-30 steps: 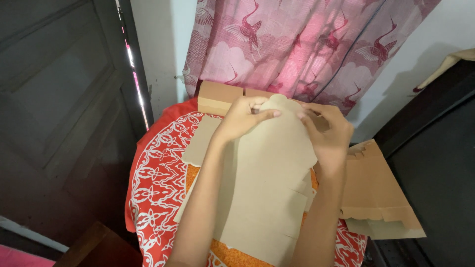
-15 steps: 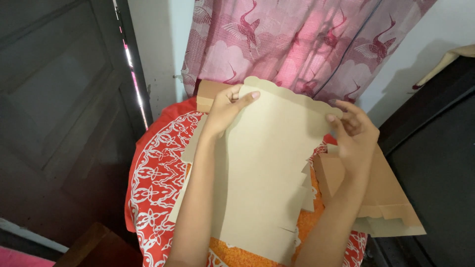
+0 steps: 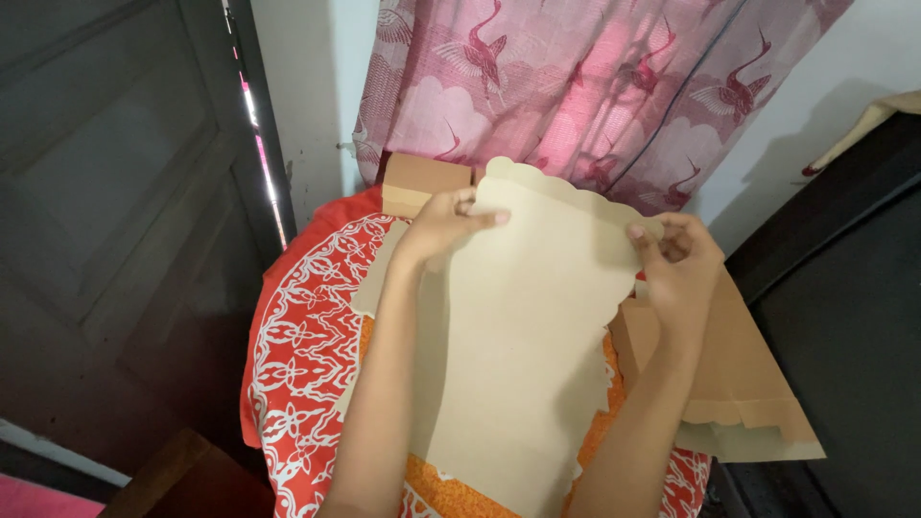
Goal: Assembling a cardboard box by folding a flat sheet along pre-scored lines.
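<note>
Cardboard sheet [image 3: 523,336] now spread wider, both hands [image 3: 443,228] pinching its scalloped top corners.

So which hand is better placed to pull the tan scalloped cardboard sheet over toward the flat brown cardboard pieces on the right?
Probably the right hand: it pinches the tan scalloped cardboard sheet at its right edge, directly above the flat brown cardboard pieces. The left hand grips the far corner.
</note>
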